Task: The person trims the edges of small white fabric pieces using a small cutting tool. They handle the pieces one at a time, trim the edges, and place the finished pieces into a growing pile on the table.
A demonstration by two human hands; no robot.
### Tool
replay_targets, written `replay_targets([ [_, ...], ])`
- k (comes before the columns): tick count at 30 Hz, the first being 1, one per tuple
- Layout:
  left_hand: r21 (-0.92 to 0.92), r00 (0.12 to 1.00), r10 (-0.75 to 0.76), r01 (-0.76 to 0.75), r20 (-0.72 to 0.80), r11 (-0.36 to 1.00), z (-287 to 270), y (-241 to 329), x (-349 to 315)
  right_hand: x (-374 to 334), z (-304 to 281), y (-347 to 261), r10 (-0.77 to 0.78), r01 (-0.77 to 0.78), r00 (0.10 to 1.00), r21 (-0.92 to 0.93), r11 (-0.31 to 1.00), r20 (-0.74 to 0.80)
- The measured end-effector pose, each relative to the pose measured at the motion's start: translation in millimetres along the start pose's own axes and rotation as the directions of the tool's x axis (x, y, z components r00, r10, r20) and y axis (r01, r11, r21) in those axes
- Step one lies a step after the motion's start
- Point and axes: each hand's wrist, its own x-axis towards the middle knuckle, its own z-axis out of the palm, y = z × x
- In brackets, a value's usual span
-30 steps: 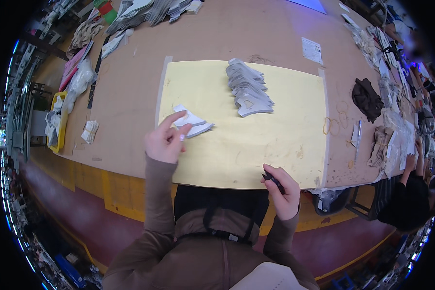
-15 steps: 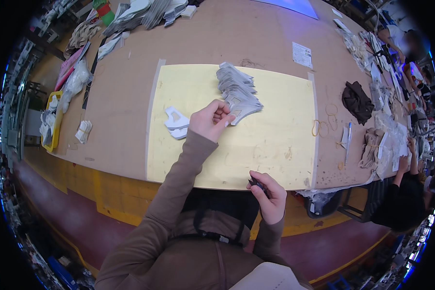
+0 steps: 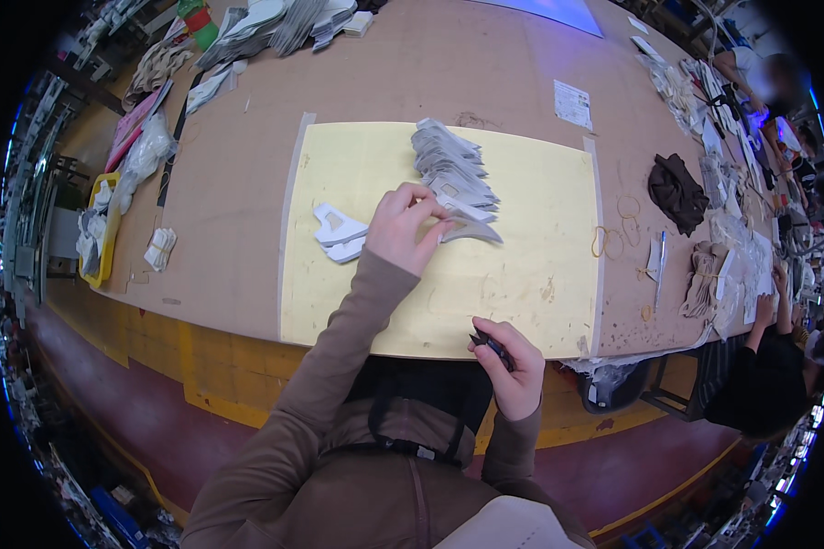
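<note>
My left hand [image 3: 406, 227] pinches a curved grey cut piece [image 3: 472, 232] between thumb and fingers, at the near end of a fanned pile of similar grey pieces [image 3: 449, 163]. Beside that hand, on its left, lie a few white cut pieces [image 3: 339, 231], one with a squarish opening. Down by the table's front edge, my right hand [image 3: 516, 373] is closed around small dark thread snips [image 3: 489, 344], their points facing left. The palm hides most of the snips. Under the pieces is a yellow sheet [image 3: 412, 302] taped to the table.
Stacks of grey pieces [image 3: 293, 27] occupy the far left. A yellow basket [image 3: 108, 240] and a banded white bundle [image 3: 159, 249] are at left. Rubber bands [image 3: 606, 242], a pen [image 3: 661, 270] and a dark cloth [image 3: 676, 189] lie right. Another person [image 3: 760, 380] sits at the right.
My left hand has drawn a grey piece away from the pile's near end, tilting and turning it toward me. The right hand, with the snips, has barely moved.
</note>
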Motion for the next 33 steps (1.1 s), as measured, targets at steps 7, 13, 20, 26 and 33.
replay_targets([
  [7,-0.208,0.945,-0.225,0.276,0.239,0.938,-11,14,-14,0,-2,3,0.040,-0.040,0.999,-0.012,0.999,-0.010],
  [13,-0.246,0.966,-0.074,0.137,0.249,0.959,-13,16,-15,10,-1,-7,-0.130,0.115,0.989,-0.193,0.975,-0.067],
  [20,-0.606,0.924,-0.048,0.287,0.379,0.742,-27,34,-39,44,-2,4,-0.124,0.078,0.984,-0.320,0.944,-0.125],
  [26,-0.712,0.911,-0.217,0.410,0.351,0.570,-13,23,-51,36,6,16,0.098,-0.098,0.990,0.010,0.995,-0.103],
  [33,-0.655,0.864,-0.247,0.495,0.439,0.571,-14,12,-67,42,12,15,0.066,-0.060,0.985,0.045,0.997,-0.159],
])
